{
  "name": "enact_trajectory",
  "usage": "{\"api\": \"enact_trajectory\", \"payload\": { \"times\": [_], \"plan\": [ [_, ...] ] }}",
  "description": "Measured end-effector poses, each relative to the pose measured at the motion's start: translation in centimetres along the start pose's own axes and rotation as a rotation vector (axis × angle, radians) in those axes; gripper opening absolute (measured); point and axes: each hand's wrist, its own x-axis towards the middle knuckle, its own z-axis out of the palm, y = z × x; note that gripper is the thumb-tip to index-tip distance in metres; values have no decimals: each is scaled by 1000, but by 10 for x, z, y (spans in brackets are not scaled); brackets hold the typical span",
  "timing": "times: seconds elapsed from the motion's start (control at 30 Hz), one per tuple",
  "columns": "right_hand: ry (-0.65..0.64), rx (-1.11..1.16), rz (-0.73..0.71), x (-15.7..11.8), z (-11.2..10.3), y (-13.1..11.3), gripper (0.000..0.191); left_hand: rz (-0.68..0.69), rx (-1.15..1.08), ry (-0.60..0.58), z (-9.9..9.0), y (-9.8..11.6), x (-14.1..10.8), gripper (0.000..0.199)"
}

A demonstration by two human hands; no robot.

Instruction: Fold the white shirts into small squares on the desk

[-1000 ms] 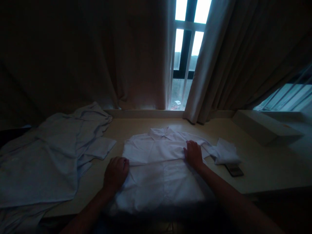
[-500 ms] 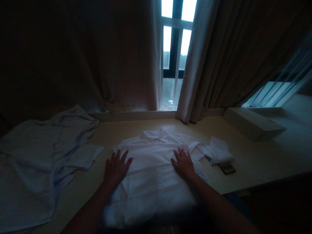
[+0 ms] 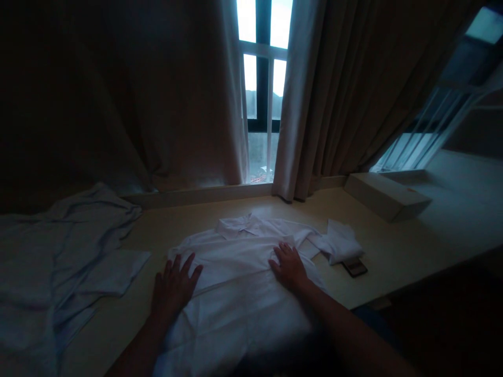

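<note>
A white collared shirt (image 3: 239,293) lies spread on the pale tabletop, its collar pointing at the window. Part of it is folded over, making a straight edge just below the collar. My left hand (image 3: 175,285) rests flat on its left side with the fingers spread. On the right side of the cloth, my right hand (image 3: 288,267) lies with its fingers apart, near that folded edge. One sleeve stretches out to the right and ends in a bunched part. The shirt's lower end is dim and blurred close to my body.
More white clothing (image 3: 78,262) lies heaped at the left. A dark flat phone-like object (image 3: 356,267) sits partly beneath the sleeve end. At the back right stands a pale box (image 3: 387,196). Brown curtains (image 3: 301,104) hang around the window (image 3: 261,94) behind the table (image 3: 416,246).
The view has turned slightly to the right, so everything appears shifted left. Both hands stay on the shirt in much the same places.
</note>
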Motion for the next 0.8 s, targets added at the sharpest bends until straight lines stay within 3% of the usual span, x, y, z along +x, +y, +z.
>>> {"api": "enact_trajectory", "payload": {
  "times": [0.17,0.3,0.43,0.63,0.73,0.8],
  "plan": [
    [178,-63,105,-13,3,38,44,-16,8,-29,-7,3,-3,63],
    [161,-160,219,-22,-3,78,46,-8,-3,-42,-11,4,-3,64],
    [99,-183,227,-17,-16,95,41,-22,-17,-28,-12,4,-2,65],
    [266,-169,206,-5,-58,102,33,-20,5,-43,-10,3,-3,64],
    [300,-198,168,-10,-89,133,37,-6,10,-44,-5,1,-2,64],
    [288,-245,227,-18,-110,166,37,-10,2,-36,-1,-1,-1,65]
  ]
}}
